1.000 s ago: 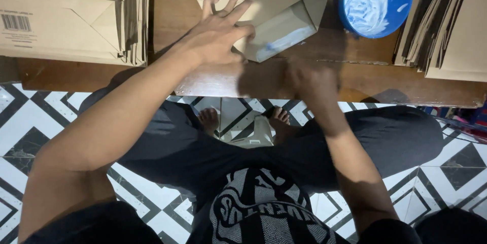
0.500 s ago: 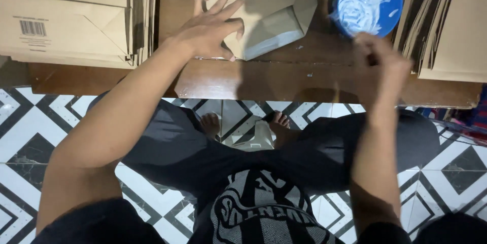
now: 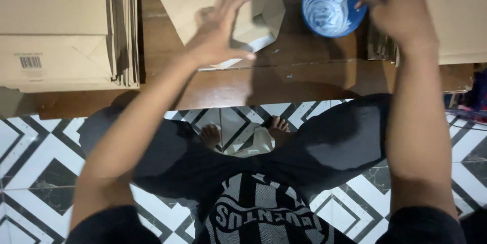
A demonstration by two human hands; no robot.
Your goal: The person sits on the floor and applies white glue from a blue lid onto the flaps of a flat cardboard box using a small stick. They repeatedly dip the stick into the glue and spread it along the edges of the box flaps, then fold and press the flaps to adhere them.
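My left hand (image 3: pixel 215 33) lies flat with fingers spread on a brown paper bag (image 3: pixel 218 0) that rests on a low wooden table (image 3: pixel 284 79). The bag's folded bottom flap (image 3: pixel 256 31) shows a pale strip at its edge. My right hand (image 3: pixel 393 5) is at the rim of a blue bowl (image 3: pixel 329 3) smeared with white paste, its fingertips bunched together over the bowl's right edge. Whether they pinch anything is hidden.
A tall stack of flat brown paper bags (image 3: pixel 61 26) fills the table's left side, and another stack (image 3: pixel 446 15) stands at the right. I sit cross-legged on a black-and-white patterned tile floor (image 3: pixel 30 152), bare feet (image 3: pixel 243 132) under the table edge.
My right hand has moved from the bag's lower edge up and right to the blue bowl. My left hand stays pressed on the bag.
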